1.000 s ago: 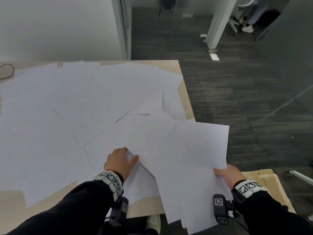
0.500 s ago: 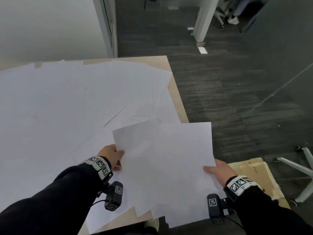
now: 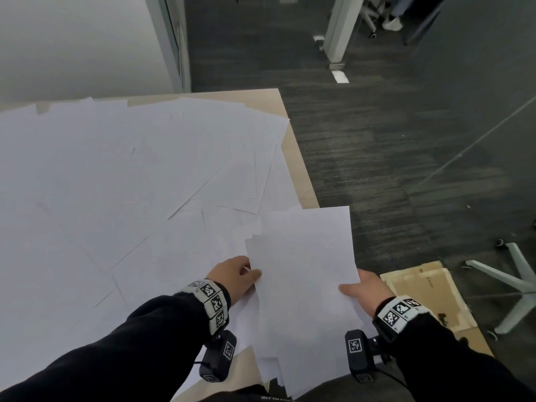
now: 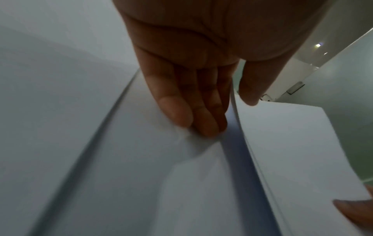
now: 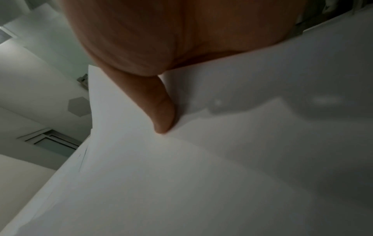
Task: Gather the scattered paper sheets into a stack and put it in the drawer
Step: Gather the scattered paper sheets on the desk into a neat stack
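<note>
Several loose white paper sheets [image 3: 130, 184] cover the light wooden table [image 3: 293, 169]. At its front right corner I hold a gathered bunch of sheets [image 3: 307, 271], which overhangs the table edge. My left hand [image 3: 243, 274] pinches the bunch's left edge; in the left wrist view the fingers [image 4: 191, 111] lie under it and the thumb [image 4: 252, 89] on top. My right hand [image 3: 362, 288] grips the right edge, with its thumb [image 5: 161, 111] pressed on the top sheet and its fingers hidden beneath. No drawer is in view.
Right of the table lies dark carpet. A flat cardboard piece [image 3: 420, 294] sits on the floor by my right arm, with a chair base [image 3: 516, 282] beyond it. A white pillar [image 3: 339, 30] stands at the back and a wall behind the table.
My left hand has moved right toward the right hand, pulling the fanned sheets into a narrower bunch. The bunch has lifted off the table's corner.
</note>
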`<act>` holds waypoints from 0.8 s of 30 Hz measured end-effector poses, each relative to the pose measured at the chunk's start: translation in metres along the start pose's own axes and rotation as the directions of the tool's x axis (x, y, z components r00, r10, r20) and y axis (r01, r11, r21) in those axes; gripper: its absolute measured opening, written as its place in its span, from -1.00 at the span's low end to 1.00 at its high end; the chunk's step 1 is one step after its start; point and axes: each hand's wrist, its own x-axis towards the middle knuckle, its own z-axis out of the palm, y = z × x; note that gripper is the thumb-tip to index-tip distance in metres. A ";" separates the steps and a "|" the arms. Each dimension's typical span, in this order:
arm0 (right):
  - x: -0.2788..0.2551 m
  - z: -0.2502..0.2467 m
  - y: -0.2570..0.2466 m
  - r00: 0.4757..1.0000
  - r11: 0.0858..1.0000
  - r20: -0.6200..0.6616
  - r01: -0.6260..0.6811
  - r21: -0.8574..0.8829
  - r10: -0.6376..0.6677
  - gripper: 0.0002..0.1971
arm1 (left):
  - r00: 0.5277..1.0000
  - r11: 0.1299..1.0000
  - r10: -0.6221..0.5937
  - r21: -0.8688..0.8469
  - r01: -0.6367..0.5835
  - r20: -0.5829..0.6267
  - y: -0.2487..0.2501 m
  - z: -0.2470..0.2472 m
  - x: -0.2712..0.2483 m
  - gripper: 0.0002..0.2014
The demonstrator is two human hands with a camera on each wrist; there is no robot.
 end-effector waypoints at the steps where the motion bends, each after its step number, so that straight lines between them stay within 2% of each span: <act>1: 0.001 -0.004 0.001 1.000 1.000 -0.028 -0.002 -0.009 0.002 -0.74 | 0.998 0.998 0.031 0.049 -0.028 -0.063 -0.004 -0.005 0.001 -0.79; 4: 0.001 -0.019 0.007 0.992 0.999 -0.120 -0.048 -0.024 0.045 -0.79 | 0.973 0.974 0.141 0.200 -0.103 -0.184 -0.016 -0.014 0.004 -0.56; 7: 0.000 -0.032 0.018 0.980 0.994 -0.179 -0.077 0.081 0.090 -0.81 | 0.962 0.960 0.120 0.274 -0.050 -0.246 -0.020 -0.017 0.000 -0.39; 10: -0.002 -0.041 0.025 0.974 0.966 -0.194 -0.069 0.250 0.119 -0.74 | 0.964 0.971 0.106 0.234 -0.048 -0.242 -0.016 -0.011 -0.002 -0.31; 11: -0.003 -0.042 0.025 0.973 0.957 -0.199 -0.055 0.286 0.116 -0.73 | 0.968 0.981 0.112 0.181 -0.072 -0.225 -0.011 -0.009 -0.002 -0.29; 13: -0.007 -0.039 0.020 0.975 0.933 -0.202 -0.018 0.359 0.096 -0.74 | 0.986 0.994 0.089 -0.055 -0.098 -0.143 0.000 -0.004 -0.003 -0.24; 15: -0.013 -0.032 0.008 0.986 0.897 -0.148 0.000 0.443 0.073 -0.73 | 0.997 0.948 0.059 -0.312 -0.069 -0.043 0.012 0.000 -0.006 -0.18; 18: -0.020 -0.019 -0.011 1.000 0.832 -0.007 -0.009 0.554 0.015 -0.62 | 0.994 0.854 0.088 -0.518 -0.040 0.068 0.024 0.002 -0.007 -0.34; 20: -0.023 -0.009 -0.021 0.998 0.824 0.063 -0.023 0.567 -0.016 -0.53 | 0.994 0.795 0.060 -0.606 0.010 0.095 0.030 0.001 -0.008 -0.41; 22: -0.029 0.002 -0.034 0.996 0.859 0.076 -0.003 0.511 -0.041 -0.62 | 0.999 0.802 0.023 -0.598 0.008 0.044 0.031 0.000 -0.008 -0.57; 24: -0.033 0.009 -0.045 0.997 0.894 0.033 0.049 0.445 -0.071 -0.74 | 0.998 0.839 0.003 -0.543 -0.035 -0.058 0.033 -0.005 -0.010 -0.75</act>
